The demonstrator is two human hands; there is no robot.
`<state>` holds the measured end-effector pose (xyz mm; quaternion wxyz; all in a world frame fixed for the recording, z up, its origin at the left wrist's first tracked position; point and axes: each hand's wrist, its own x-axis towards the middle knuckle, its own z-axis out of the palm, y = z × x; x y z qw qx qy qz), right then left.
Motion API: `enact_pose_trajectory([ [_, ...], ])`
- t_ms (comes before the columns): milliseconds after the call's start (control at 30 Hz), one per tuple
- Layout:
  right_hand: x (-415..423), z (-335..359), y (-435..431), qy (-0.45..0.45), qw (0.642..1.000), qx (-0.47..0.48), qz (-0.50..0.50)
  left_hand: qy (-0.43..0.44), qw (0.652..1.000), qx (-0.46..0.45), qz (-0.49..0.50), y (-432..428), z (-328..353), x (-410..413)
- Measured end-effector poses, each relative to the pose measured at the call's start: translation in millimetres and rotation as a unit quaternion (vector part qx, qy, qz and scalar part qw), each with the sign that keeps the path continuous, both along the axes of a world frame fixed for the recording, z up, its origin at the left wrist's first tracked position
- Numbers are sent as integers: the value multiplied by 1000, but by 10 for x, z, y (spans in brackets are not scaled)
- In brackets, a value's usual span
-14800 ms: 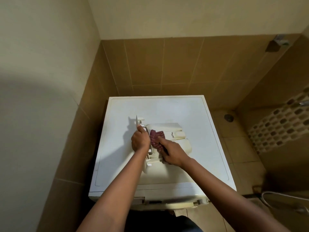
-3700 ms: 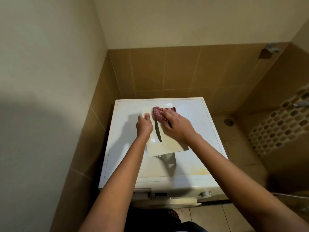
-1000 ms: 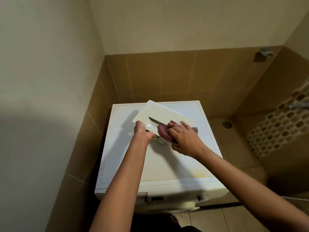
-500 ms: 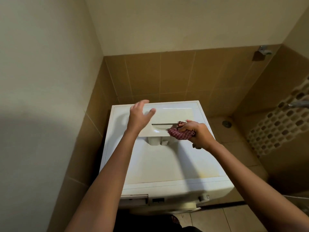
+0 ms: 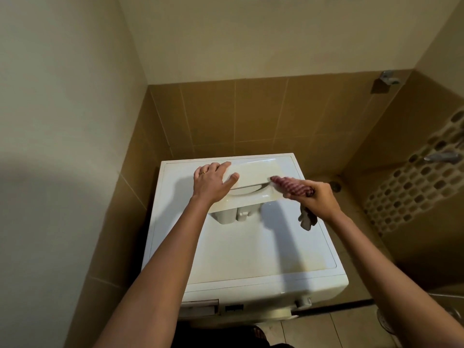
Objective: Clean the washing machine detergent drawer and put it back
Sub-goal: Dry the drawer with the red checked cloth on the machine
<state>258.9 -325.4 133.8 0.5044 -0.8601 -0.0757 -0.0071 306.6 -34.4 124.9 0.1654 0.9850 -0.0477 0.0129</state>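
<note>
Along far edge of washing machine (image 5: 238,247): detergent drawer (image 5: 253,172) crosswise (fascia up); left hand (image 5: 213,182) flat on its left end, right hand (image 5: 316,199) grips cloth (image 5: 291,185) at its right end.

Cream painted wall (image 5: 251,46) up top, brown wall tiles (image 5: 253,114) below it, wrapping the corner. On the right, a pebble mosaic strip (image 5: 414,189) with a metal tap (image 5: 443,156) poking out. Down low, a floor drain (image 5: 335,185) set in beige floor tiles (image 5: 326,332).

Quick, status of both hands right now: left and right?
Left hand: open, fingers flat on the detergent drawer.
Right hand: closed around the red checked cloth.
</note>
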Motion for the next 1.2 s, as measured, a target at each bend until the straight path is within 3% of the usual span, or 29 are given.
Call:
enact_pose_trajectory([
  [100,111,9,155,-47,992,-14,-121,-20,1000,-16,6,-26,-9,-3],
  [200,275,59,491,-91,981,-75,-155,-49,998,-38,20,-64,-18,-22],
  [367,589,103,840,-26,976,-200,-82,-56,990,-115,61,-1,-15,-19],
  [533,790,226,927,19,947,-319,34,-53,980,-181,64,26,-59,10],
  [700,707,347,1340,47,924,-358,128,-53,947,-299,102,68,-72,47],
  [767,604,333,1671,48,918,-356,168,-45,910,-388,135,80,-47,56],
  [900,449,242,2220,41,933,-304,188,-19,761,-572,306,193,-10,72],
  [967,440,190,2270,13,937,-302,177,30,742,-563,363,264,-52,42],
  [1067,457,156,2233,-2,932,-311,186,108,700,-614,348,302,-100,-16],
  [1200,501,155,2210,-15,935,-303,185,115,626,-695,335,277,-109,-51],
])
